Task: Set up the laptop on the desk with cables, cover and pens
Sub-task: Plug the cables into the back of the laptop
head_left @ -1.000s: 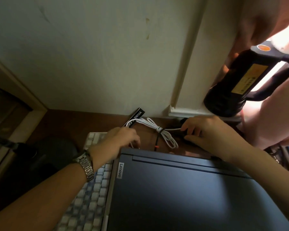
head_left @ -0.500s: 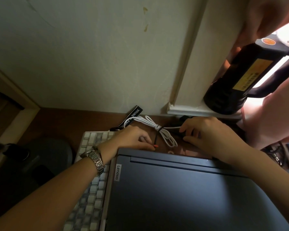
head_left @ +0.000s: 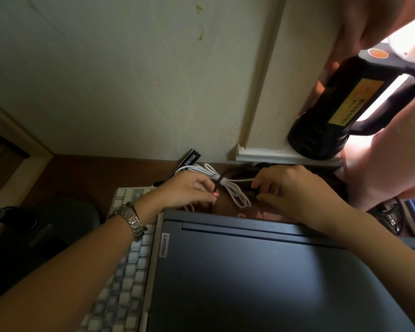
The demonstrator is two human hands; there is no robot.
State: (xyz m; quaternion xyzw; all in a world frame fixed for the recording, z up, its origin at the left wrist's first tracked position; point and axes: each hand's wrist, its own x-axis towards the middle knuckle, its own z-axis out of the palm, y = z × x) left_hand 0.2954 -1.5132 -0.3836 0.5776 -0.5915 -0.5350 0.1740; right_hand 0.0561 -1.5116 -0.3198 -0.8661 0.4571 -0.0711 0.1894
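The shut laptop (head_left: 261, 271) lies on the brown worktop (head_left: 86, 173). Behind it lies a tied white cable (head_left: 228, 185). The left hand (head_left: 187, 190) pinches a thin dark cord with a red tip. The right hand (head_left: 290, 188) curls on the cable's end.

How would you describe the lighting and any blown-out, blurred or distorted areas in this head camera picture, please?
Head view: dim overall; bright light blows out the upper right behind the black flashlight; the left side beyond the keyboard sinks into near-black shadow; the closed laptop lid shows a soft sheen; the near left forearm is blurred; wide-angle bending curves the wall trim; the white cable between the hands stays fairly sharp.
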